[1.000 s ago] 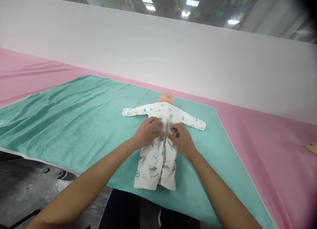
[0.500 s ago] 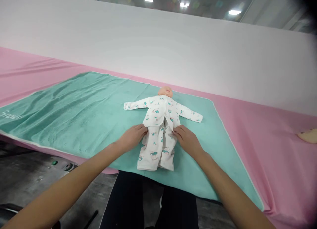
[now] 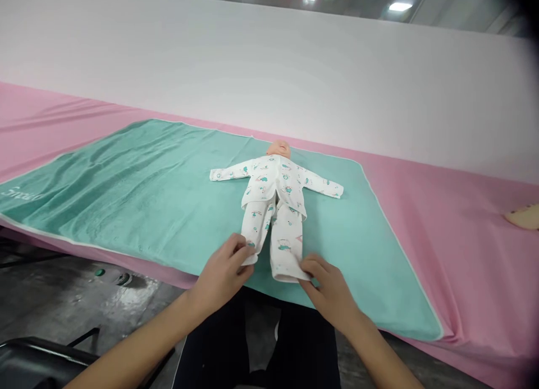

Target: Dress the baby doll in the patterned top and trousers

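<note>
A baby doll (image 3: 279,149) lies on its back on a green blanket (image 3: 177,192), its head toward the wall. It wears a white printed shirt (image 3: 273,178) with both sleeves spread wide. White printed pants (image 3: 286,237) cover its legs, which are parted. My left hand (image 3: 229,268) pinches the cuff of the pant leg on the left. My right hand (image 3: 326,288) grips the outer bottom corner of the other pant leg's cuff between thumb and fingers. The doll's hands and feet are hidden in the clothes.
Pink cloth (image 3: 475,254) covers the table under the blanket. A white wall (image 3: 269,69) rises behind it. At the far right lies a beige object (image 3: 522,216), partly cut off. A black chair (image 3: 42,364) and a bottle (image 3: 113,277) are below at the left.
Both hands have moved from the shirt's bottom hem down to the pant cuffs and taken hold there. The pant legs now lie farther apart.
</note>
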